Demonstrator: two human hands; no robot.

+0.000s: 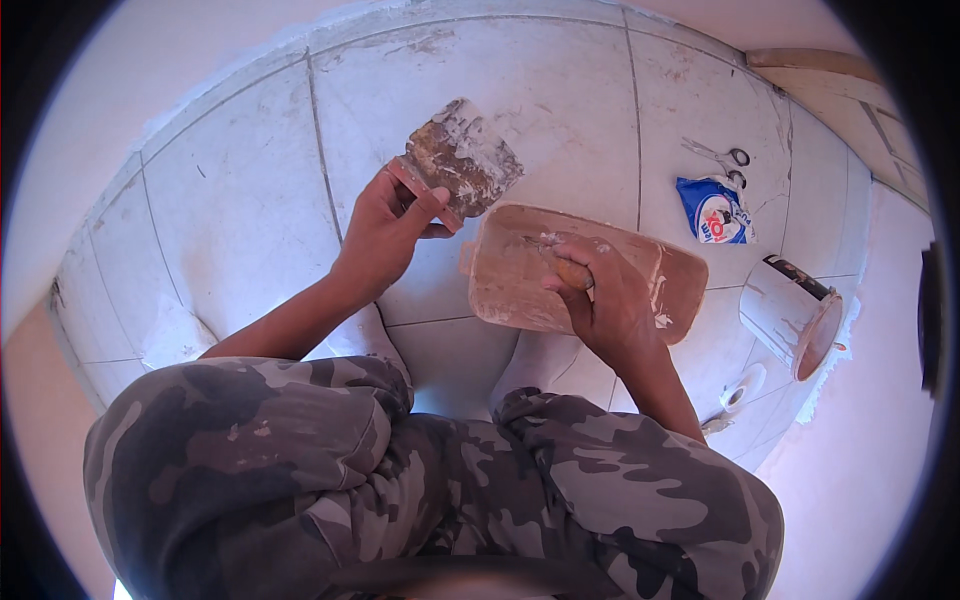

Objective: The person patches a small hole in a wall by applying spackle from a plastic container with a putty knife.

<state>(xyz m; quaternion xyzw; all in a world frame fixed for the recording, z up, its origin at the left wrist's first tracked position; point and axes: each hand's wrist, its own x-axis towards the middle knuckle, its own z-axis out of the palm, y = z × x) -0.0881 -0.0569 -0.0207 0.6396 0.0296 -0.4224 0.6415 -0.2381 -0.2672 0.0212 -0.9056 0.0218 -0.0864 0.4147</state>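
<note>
My left hand (388, 225) grips a wide scraper (462, 155) by its pinkish edge, the thumb on top. White and brown filler smears its broad, flat blade, which points away from me. Over the brown rectangular tub (500, 300), my right hand (622, 300) is closed round the rounded wooden handle (574, 274) of a small tool. Its metal end, partly hidden, reaches into the tub just left of the fingers. Pale residue coats the tub's walls. The scraper is held just beyond the tub's far left corner.
At the right lie scissors (722, 156) and a blue-and-white plastic bag (714, 210). A smeared white bucket (775, 305) and a white roll (742, 386) are nearer, close to the right wall. My feet stand on the tiled floor (460, 55); a pale bag (177, 335) sits at left.
</note>
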